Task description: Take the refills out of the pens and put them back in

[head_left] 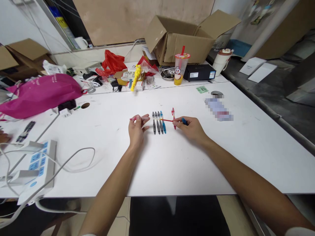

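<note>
My left hand [138, 126] pinches a clear pen barrel with a red end [133, 119], held level above the table. My right hand [189, 126] holds a thin red refill [166, 120], which points left over the row of pens, and a blue pen part [184, 121] sticks out between its fingers. Between the hands, several black-gripped pens [158, 127] and one blue pen [163, 124] lie side by side on the white table [172, 164]. A red pen [173, 113] lies just right of them, partly behind my right fingertips.
A power strip [50, 164] with cables lies at the left, near a pink bag [46, 93]. Along the back stand a cardboard box [187, 42], a drink cup [180, 68] and a black box [199, 72]. A tape roll [217, 94] lies at the right.
</note>
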Available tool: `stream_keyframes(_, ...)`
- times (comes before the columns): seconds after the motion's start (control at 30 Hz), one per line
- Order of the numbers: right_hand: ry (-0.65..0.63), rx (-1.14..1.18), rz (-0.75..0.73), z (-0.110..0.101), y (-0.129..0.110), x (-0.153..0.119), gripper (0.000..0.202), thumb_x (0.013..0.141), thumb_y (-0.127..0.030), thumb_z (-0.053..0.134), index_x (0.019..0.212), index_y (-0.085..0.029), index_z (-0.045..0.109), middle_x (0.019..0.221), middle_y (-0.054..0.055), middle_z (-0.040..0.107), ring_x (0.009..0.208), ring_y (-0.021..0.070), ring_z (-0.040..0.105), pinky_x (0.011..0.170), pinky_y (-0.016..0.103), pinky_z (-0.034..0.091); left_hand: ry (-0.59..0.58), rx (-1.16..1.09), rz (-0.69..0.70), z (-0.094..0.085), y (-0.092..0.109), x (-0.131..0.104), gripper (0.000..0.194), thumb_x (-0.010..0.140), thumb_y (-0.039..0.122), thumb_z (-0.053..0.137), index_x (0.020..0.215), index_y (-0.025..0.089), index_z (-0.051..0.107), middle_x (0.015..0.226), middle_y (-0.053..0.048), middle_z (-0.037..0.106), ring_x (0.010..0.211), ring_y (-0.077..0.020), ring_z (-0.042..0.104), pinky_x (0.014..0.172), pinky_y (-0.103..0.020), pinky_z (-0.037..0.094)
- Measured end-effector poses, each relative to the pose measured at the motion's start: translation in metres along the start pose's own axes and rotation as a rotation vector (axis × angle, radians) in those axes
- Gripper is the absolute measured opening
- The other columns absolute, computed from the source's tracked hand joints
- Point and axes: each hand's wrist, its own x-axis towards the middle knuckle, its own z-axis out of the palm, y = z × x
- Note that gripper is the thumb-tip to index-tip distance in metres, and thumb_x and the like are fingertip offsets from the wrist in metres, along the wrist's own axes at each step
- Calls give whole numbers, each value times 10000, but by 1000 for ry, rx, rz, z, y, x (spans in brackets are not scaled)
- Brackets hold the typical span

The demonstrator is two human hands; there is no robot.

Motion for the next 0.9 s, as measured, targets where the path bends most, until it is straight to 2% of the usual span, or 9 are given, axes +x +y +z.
stream_keyframes(0.4,15,-2,4,-1,-7,-1,341,748,-492,785,884,-180,794,649,-1,580,603,125,435,560,295,335,-54,-39,-25,5,-2,-4,270,916,375,711,1054,190,571,1132,-117,741,893,-163,757,607,-187,545)
stream_keyframes(0.6,-1,3,-39,-3,0,1,369,771,-505,771,950,-184,793,642,-10,571,599,122,423,558,297,326,-68,-41,-30,5,-2,-4,295,905,382,724,1064,183,576,1116,-119,742,909,-171,762,615,-183,551)
stream_keyframes(0.9,12,4,-47,-3,-3,-1,369,766,-511,772,941,-186,794,628,-11,561,596,127,418,557,302,330,-71,-44,-32,5,-3,-5,299,907,376,723,1092,180,592,1129,-124,740,935,-186,765,632,-196,565)
